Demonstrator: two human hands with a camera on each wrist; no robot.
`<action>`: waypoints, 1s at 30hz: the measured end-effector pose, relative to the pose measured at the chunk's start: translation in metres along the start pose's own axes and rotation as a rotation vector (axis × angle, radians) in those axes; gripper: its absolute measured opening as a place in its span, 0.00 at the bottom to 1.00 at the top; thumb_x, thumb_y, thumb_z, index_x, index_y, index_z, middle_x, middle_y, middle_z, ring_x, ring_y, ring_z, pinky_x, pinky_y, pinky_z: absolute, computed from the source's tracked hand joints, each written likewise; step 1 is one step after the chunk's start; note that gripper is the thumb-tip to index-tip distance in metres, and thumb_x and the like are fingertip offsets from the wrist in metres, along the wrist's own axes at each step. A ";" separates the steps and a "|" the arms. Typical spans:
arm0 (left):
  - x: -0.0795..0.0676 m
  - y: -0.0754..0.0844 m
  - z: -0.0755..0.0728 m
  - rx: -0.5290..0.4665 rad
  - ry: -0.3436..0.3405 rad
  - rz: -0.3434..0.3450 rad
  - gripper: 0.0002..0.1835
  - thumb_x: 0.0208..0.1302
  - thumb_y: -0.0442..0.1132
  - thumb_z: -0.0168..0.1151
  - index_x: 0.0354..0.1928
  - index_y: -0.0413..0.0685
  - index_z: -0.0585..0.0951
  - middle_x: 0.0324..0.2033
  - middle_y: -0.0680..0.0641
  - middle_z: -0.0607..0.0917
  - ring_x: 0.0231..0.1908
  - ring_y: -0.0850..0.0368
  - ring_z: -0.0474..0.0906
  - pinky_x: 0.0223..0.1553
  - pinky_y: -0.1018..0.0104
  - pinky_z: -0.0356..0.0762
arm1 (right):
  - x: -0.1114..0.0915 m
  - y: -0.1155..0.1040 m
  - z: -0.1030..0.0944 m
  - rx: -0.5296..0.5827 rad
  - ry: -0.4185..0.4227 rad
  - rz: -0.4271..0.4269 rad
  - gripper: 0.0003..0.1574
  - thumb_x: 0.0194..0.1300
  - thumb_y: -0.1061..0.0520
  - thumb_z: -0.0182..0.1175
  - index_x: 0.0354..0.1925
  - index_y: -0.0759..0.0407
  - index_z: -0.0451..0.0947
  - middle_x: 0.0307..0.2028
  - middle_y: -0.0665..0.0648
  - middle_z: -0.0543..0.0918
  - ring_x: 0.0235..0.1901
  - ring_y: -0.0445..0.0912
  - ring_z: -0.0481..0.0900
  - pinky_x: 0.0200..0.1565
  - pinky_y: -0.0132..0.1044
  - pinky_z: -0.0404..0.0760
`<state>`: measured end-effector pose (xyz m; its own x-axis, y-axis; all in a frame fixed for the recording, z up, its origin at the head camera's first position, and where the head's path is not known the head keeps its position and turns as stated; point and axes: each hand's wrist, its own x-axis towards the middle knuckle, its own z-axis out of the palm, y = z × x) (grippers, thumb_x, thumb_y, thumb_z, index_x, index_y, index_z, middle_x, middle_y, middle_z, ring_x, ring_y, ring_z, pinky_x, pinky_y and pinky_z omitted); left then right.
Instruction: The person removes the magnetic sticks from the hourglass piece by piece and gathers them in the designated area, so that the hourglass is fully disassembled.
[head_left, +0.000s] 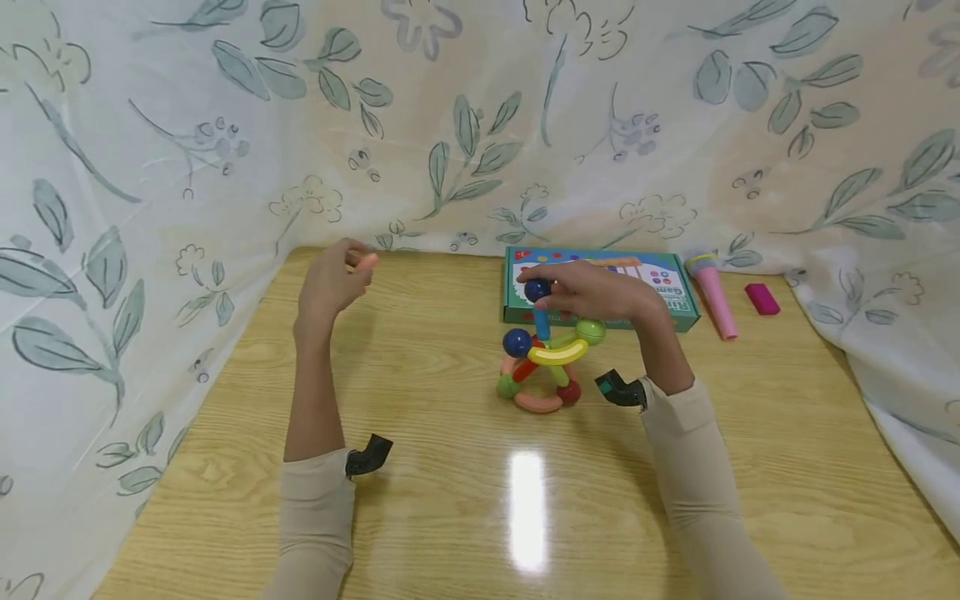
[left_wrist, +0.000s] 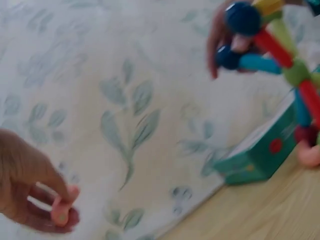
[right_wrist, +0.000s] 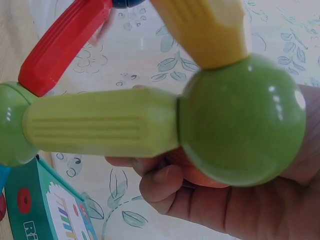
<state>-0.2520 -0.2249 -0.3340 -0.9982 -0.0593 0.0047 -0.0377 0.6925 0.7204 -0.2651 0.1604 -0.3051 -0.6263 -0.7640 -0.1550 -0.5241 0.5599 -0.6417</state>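
Observation:
A magnetic ball-and-stick structure (head_left: 555, 354) stands on the table, with green, red and blue balls joined by straight and curved sticks. At its top, my right hand (head_left: 592, 290) grips a dark blue ball (head_left: 537, 289) on a blue stick (head_left: 542, 321). Close in the right wrist view, a green ball (right_wrist: 242, 120) joins a yellow curved stick (right_wrist: 205, 30) and a lime stick (right_wrist: 102, 122), with that hand's fingers behind them. Away to the left, my left hand (head_left: 332, 282) is raised above the table, pinching a small peach-pink stick (left_wrist: 62, 207), mostly hidden by the fingers.
Behind the structure lies a teal toy box (head_left: 678, 312). To its right are a pink toy microphone (head_left: 716, 300) and a magenta block (head_left: 762, 298). Leaf-patterned cloth (head_left: 450, 125) hangs along the back and sides of the wooden table (head_left: 420, 500).

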 end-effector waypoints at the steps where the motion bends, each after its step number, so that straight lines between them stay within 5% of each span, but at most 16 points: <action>1: 0.000 -0.007 -0.005 0.055 0.025 -0.037 0.24 0.80 0.46 0.54 0.68 0.36 0.74 0.61 0.31 0.82 0.57 0.34 0.83 0.57 0.46 0.84 | 0.000 0.000 0.000 0.004 0.000 0.001 0.32 0.81 0.57 0.54 0.77 0.61 0.63 0.24 0.61 0.75 0.22 0.43 0.70 0.31 0.34 0.72; 7: -0.001 -0.061 -0.031 0.223 0.063 -0.234 0.24 0.82 0.47 0.50 0.62 0.33 0.76 0.56 0.28 0.82 0.50 0.32 0.81 0.46 0.42 0.82 | 0.002 0.002 0.001 0.021 0.009 -0.004 0.31 0.81 0.57 0.54 0.77 0.61 0.64 0.21 0.54 0.73 0.20 0.43 0.70 0.30 0.34 0.73; 14: 0.002 -0.105 -0.038 0.198 0.069 -0.286 0.26 0.81 0.49 0.53 0.64 0.31 0.78 0.57 0.26 0.82 0.51 0.32 0.82 0.49 0.42 0.81 | 0.002 0.003 0.002 0.023 0.032 0.004 0.31 0.80 0.55 0.56 0.76 0.59 0.65 0.21 0.52 0.72 0.21 0.43 0.70 0.29 0.33 0.72; 19: 0.004 -0.127 -0.029 0.193 0.143 -0.261 0.24 0.79 0.45 0.58 0.59 0.29 0.82 0.53 0.26 0.85 0.45 0.34 0.82 0.45 0.47 0.81 | 0.002 0.002 0.000 0.010 0.030 0.014 0.31 0.81 0.54 0.55 0.75 0.60 0.66 0.23 0.53 0.74 0.22 0.44 0.72 0.29 0.33 0.71; 25: 0.004 -0.142 -0.023 0.129 0.190 -0.332 0.22 0.76 0.44 0.61 0.61 0.32 0.83 0.54 0.29 0.85 0.46 0.39 0.80 0.40 0.61 0.75 | 0.003 0.003 -0.001 0.017 0.024 0.004 0.31 0.81 0.54 0.56 0.76 0.60 0.65 0.22 0.52 0.73 0.21 0.43 0.71 0.28 0.33 0.70; 30: 0.005 -0.146 -0.024 0.095 0.184 -0.364 0.23 0.74 0.42 0.63 0.63 0.34 0.81 0.57 0.29 0.84 0.51 0.38 0.80 0.46 0.58 0.77 | 0.004 0.004 -0.001 0.004 0.040 0.001 0.31 0.80 0.54 0.57 0.75 0.59 0.66 0.28 0.57 0.78 0.25 0.44 0.75 0.32 0.34 0.74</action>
<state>-0.2500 -0.3439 -0.4222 -0.8944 -0.4340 -0.1083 -0.3993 0.6655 0.6307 -0.2702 0.1593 -0.3076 -0.6494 -0.7500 -0.1257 -0.5213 0.5594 -0.6444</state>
